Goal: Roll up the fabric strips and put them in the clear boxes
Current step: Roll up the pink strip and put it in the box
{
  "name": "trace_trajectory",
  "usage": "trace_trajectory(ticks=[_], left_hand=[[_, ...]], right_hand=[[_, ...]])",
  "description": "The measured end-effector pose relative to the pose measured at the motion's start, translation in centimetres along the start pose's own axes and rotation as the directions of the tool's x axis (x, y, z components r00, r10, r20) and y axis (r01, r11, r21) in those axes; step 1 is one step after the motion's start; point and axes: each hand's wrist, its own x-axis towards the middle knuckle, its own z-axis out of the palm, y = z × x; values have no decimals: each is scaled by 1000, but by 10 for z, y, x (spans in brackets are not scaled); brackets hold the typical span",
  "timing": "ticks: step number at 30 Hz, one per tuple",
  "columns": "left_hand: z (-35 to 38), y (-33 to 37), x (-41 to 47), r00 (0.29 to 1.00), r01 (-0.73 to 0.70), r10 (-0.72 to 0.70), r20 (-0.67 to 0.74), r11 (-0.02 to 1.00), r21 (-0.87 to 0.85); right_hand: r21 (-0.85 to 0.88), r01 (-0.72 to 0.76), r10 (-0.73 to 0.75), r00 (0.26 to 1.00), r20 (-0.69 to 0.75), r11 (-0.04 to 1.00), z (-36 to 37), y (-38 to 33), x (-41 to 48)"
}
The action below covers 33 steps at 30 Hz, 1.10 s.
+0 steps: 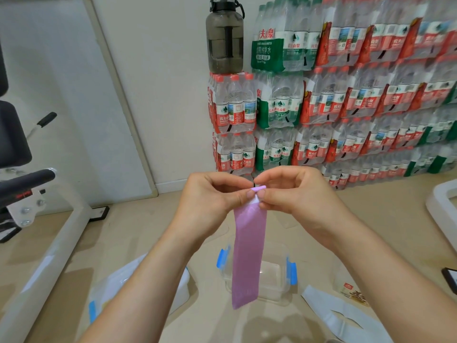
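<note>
The left hand [212, 198] and the right hand [294, 194] are meeting in the air at the middle of the view, each pinching the top end of the purple strip [249, 251] between thumb and forefinger. The other fingers are curling loosely behind. The top end is showing as a small purple fold or roll above the thumbs, with a bit of white between the thumb tips; how many turns are there I cannot tell. The rest of the strip is hanging straight down, flat and unrolled. Its lower end is hanging in front of a clear box [273, 274] with blue clips, which is sitting open on the floor [215, 323] below the hands. Whether the strip is touching the box I cannot tell. A second box [180, 285] is sitting to the left of the first, largely hidden behind the left forearm, with a blue clip showing at its near left corner. A white strip [321, 309] is lying flat on the floor at the lower right, apart from both boxes, and a small packet [350, 289] is lying just beyond it. Shrink-wrapped packs of water bottles [346, 107] are standing stacked in rows against the far wall, and a big dark bottle [224, 38] is standing upright on the leftmost stack. A white metal frame [49, 248] is running along the floor at the left.
</note>
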Motion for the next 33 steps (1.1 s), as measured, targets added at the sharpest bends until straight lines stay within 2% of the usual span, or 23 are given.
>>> trace_trajectory(ticks=[2,5,12,19,26,33], left_hand=[[1,0,0,1000,-8,8,-7,1000,9],[2,0,0,1000,-7,7,-4,999,37],[0,3,-2,997,39,-43,68,997,61],[-2,4,-2,998,59,-59,11,994,-89],[0,0,0,996,9,-13,-92,999,-41],[3,-2,2,994,-40,43,-100,999,33]], right_hand=[[31,-14,14,1000,-1,999,0,0,0],[-11,-6,5,999,-33,1000,0,2,0],[-29,26,-28,998,-65,999,-2,2,0],[53,-66,62,994,85,996,1,6,-1],[40,-19,19,1000,10,999,5,9,1],[34,4,-1,996,-85,999,7,11,2]])
